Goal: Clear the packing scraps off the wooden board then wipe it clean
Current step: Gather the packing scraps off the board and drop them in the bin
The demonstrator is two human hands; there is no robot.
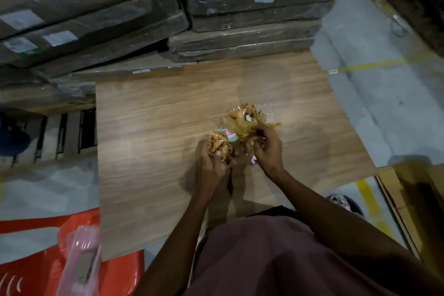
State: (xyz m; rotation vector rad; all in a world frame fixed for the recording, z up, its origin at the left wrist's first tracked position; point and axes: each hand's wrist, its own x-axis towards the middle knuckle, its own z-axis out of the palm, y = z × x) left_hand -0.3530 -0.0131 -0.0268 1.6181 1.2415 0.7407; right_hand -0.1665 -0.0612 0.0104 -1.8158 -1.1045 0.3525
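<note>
A light wooden board (153, 142) lies flat on the floor in the middle of the view. My left hand (208, 166) is closed around a crumpled ball of brown packing tape (218, 146). Just to its right, my right hand (268, 149) grips a larger tangle of brown tape and clear plastic scrap (245, 120), which rests on the board. A scrap with a pink and white label (228, 134) shows between the two wads. A small shiny scrap (253, 159) lies under my right hand.
Wrapped flat cardboard packages (252, 19) are stacked along the board's far edge and to the left. A red plastic chair (45, 255) with a pink-wrapped item (83, 259) stands at the near left. Grey floor with yellow tape (374, 65) is to the right, and a cardboard edge (394, 194) at the near right.
</note>
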